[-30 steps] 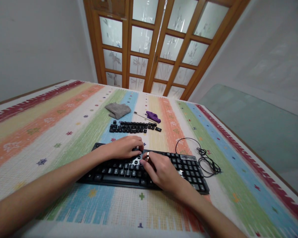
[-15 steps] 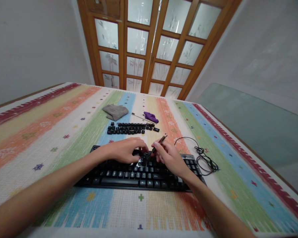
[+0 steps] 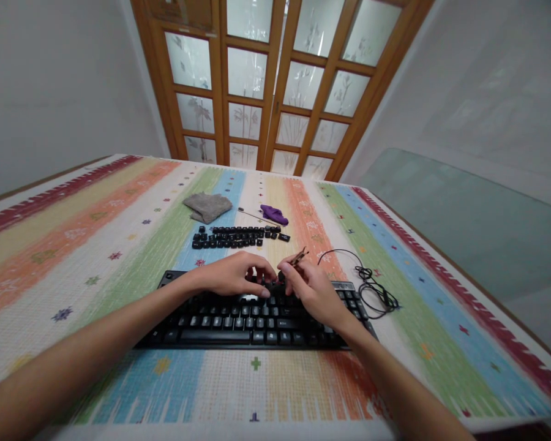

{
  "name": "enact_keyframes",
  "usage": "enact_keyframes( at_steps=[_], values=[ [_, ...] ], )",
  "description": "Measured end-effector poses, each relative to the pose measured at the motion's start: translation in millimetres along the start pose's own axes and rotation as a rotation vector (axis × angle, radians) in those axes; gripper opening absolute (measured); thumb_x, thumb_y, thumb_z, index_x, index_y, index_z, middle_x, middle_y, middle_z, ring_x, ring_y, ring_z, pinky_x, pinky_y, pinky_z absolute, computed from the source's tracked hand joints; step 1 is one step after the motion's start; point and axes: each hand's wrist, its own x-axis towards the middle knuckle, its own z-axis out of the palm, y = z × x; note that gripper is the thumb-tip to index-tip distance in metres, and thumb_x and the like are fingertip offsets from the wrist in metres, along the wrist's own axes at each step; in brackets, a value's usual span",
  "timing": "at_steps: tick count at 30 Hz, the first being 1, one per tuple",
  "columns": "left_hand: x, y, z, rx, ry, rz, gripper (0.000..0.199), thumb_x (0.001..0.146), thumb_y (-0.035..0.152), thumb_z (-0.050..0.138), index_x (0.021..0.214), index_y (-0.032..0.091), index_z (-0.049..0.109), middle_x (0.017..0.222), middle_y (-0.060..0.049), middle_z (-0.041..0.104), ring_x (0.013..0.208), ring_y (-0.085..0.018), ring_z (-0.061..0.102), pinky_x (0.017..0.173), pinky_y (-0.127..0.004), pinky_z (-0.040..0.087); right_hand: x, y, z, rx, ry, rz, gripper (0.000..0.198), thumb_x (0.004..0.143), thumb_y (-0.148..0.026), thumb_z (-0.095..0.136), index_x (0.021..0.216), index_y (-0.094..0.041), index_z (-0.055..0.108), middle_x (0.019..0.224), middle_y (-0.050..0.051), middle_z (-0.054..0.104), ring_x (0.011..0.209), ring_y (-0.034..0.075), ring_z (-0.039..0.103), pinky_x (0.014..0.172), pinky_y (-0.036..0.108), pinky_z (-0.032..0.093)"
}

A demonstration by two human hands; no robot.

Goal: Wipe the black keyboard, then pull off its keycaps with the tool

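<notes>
A black keyboard (image 3: 239,337) lies across the tablecloth under both hands, its upper key rows partly covered. My left hand (image 3: 234,274) arches over the upper middle of it, thumb and fingers apart, with nothing visible between them. Close beside it, my right hand (image 3: 310,288) is closed round a slim brown tweezers-like tool (image 3: 298,258), whose upper end looks forked. A small dark piece, perhaps a keycap (image 3: 281,277), shows at the right fingertips; whether the tool grips it is unclear. Loose black keycaps (image 3: 232,237) lie in rows beyond the keyboard.
Behind the keycaps are a grey cloth (image 3: 207,207), a thin stick (image 3: 257,217) with a dark end, and a bunched purple cloth (image 3: 274,214). The coiled black cable (image 3: 376,289) lies right of the keyboard. A striped tablecloth (image 3: 133,257) covers the table.
My right hand's tool has tilted, and its lower end no longer shows against the keys. My left thumb has shifted right, towards the right hand. The view has shifted slightly.
</notes>
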Motion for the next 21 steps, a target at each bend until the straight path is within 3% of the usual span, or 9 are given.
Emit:
enact_keyframes(
  at_steps=[5, 9, 21],
  values=[
    [1.4, -0.4, -3.0, 0.053, 0.049, -0.003, 0.018, 0.085, 0.027, 0.072, 0.1, 0.017, 0.071, 0.089, -0.003, 0.072, 0.079, -0.015, 0.063, 0.074, -0.027, 0.048, -0.6, -1.3, -0.8, -0.108, 0.024, -0.063, 0.03, 0.101, -0.04, 0.045, 0.091, -0.018, 0.062, 0.067, 0.0, 0.062, 0.06, 0.015, 0.057, 0.063, 0.028, 0.043],
    [0.8, -1.6, -1.2, 0.109, 0.037, 0.005, 0.023, 0.081, 0.025, 0.076, 0.102, 0.017, 0.071, 0.095, -0.004, 0.073, 0.083, -0.016, 0.065, 0.076, -0.027, 0.048, -0.5, -2.0, -2.3, -0.121, 0.038, -0.074, 0.029, 0.102, -0.038, 0.044, 0.088, -0.018, 0.061, 0.066, 0.0, 0.061, 0.061, 0.015, 0.058, 0.064, 0.028, 0.042],
    [-1.4, -2.8, 2.1, 0.157, 0.126, 0.007, 0.018, 0.082, 0.024, 0.073, 0.099, 0.016, 0.071, 0.092, -0.004, 0.074, 0.079, -0.016, 0.065, 0.074, -0.027, 0.048, 0.5, 0.0, -1.2, -0.13, 0.071, -0.047, 0.029, 0.1, -0.036, 0.047, 0.085, -0.016, 0.062, 0.067, 0.002, 0.062, 0.063, 0.016, 0.06, 0.063, 0.028, 0.041]
  ],
)
